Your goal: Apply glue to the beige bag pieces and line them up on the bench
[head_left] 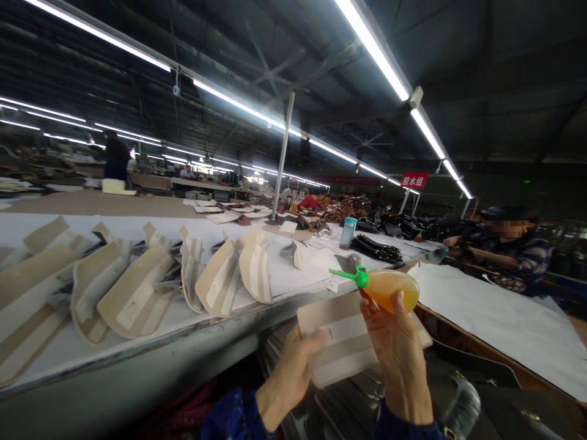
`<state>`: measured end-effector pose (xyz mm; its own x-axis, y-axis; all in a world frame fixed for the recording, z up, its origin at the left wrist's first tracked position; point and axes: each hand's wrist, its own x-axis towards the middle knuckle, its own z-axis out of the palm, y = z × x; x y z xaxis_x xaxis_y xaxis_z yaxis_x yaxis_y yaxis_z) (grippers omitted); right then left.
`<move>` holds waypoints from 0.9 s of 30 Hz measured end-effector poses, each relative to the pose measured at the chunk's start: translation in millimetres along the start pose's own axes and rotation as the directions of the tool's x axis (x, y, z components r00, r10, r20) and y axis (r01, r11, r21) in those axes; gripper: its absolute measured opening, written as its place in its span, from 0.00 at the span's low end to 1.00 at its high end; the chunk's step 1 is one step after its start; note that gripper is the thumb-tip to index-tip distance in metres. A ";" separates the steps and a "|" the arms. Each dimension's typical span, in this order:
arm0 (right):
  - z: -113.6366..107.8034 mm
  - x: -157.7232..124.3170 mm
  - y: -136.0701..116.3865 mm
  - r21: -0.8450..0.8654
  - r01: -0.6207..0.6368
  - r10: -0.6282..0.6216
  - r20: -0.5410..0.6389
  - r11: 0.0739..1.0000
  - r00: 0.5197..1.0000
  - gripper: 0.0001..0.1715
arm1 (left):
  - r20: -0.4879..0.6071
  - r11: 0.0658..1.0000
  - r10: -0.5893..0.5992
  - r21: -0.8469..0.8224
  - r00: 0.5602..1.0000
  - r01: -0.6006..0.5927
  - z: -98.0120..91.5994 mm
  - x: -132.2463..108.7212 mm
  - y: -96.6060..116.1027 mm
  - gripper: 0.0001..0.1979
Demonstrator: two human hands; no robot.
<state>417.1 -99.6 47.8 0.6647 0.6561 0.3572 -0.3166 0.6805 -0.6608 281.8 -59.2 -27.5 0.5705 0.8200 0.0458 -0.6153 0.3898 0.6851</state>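
My left hand [293, 360] is closed on the left edge of a beige panel [342, 333] with a paler strip across it, thumb on top. In my right hand [397, 351] is a glue bottle [393, 289] with amber liquid inside and a green nozzle [348, 275] that points left. The bottle lies nearly level above the panel's right part, and my right hand hides some of the panel. To the left, several curved beige pieces [137, 290] stand in a row on the white-covered table [293, 284].
A light-blue water bottle [348, 233] and a pile of black strips [376, 248] are on the table. A metal pole [284, 156] rises behind. At right, a co-worker [513, 250] sits beyond a white sheet [499, 311]. Dark bags [486, 391] lie below right.
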 end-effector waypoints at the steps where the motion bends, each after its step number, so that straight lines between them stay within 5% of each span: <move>1: 3.5 -4.2 -0.4 -0.016 0.014 -0.014 0.005 1.000 1.000 0.27 | 0.026 0.999 -0.016 -0.035 1.000 0.017 1.9 -2.3 8.0 0.19; 5: 11.2 -20.9 -1.6 -0.081 0.091 -0.090 0.016 0.993 0.996 0.24 | 0.099 0.988 -0.082 -0.122 0.992 0.094 10.1 -11.6 29.1 0.20; 12: 14.2 -46.0 -8.7 -0.201 0.182 -0.193 -0.035 0.963 0.981 0.30 | 0.090 0.961 -0.134 -0.231 0.987 0.151 24.1 -27.2 36.5 0.14; 20: 18.6 -37.4 -4.2 -0.176 0.221 -0.228 -0.021 0.959 0.973 0.26 | -0.001 0.966 -0.168 -0.201 0.986 0.165 26.7 -31.8 33.8 0.20; 27: 8.2 -35.4 -3.7 -0.231 0.254 -0.257 0.019 0.939 0.966 0.29 | 0.017 0.982 -0.082 -0.167 0.996 0.084 24.5 -31.4 40.8 0.26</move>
<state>389.2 -122.7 43.0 0.7110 0.4655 0.5272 0.0279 0.7303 -0.6825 252.1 -79.3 16.8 0.6285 0.7778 0.0019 -0.6475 0.5218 0.5554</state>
